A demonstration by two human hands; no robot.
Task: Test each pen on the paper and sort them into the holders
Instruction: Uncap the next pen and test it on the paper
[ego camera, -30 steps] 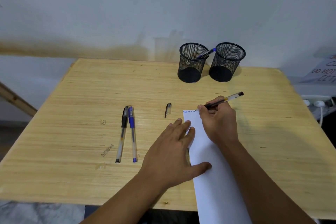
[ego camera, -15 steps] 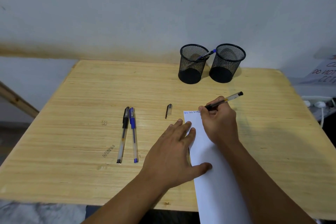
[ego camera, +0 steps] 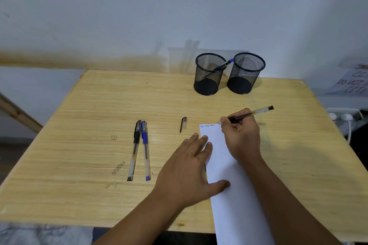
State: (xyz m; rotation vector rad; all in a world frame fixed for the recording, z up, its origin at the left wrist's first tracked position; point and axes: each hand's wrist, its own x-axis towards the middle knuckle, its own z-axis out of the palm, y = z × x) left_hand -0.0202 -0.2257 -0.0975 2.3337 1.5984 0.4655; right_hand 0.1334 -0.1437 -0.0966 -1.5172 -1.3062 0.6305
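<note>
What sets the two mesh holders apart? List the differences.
The left holder has a blue pen leaning in it, its blue end poking over the rim; no pen shows in the right holder. The left holder stands further from the table's right edge; the right holder stands nearer it. Both are black mesh cups, upright, about the same size, side by side at the table's far edge.

Operator: two bare forearms; no sleeve is visible up to the frame edge. Left hand and right hand ungloved; nails short.
</note>
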